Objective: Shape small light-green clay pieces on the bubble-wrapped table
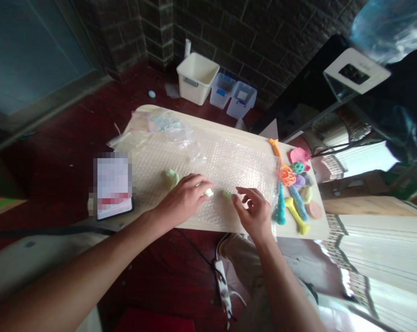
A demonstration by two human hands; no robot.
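Note:
A small lump of pale green modelling clay (209,192) shows at the fingertips of my left hand (186,196), pinched between thumb and fingers. My right hand (255,210) is open, its thumb and fingers apart. Just left of its fingertips lies a second pale green clay piece (227,193); I cannot tell whether they touch. Behind my left hand a larger pale green clay piece (172,178) rests on the bubble wrap (229,159) covering much of the table.
Coloured clay shapes, among them a teal stick (280,205), a yellow bone-like piece (296,216) and an orange coil (287,176), crowd the table's right end. Clear plastic bags (175,131) lie at the back left. A phone or tablet (113,186), partly blurred, is at the left edge.

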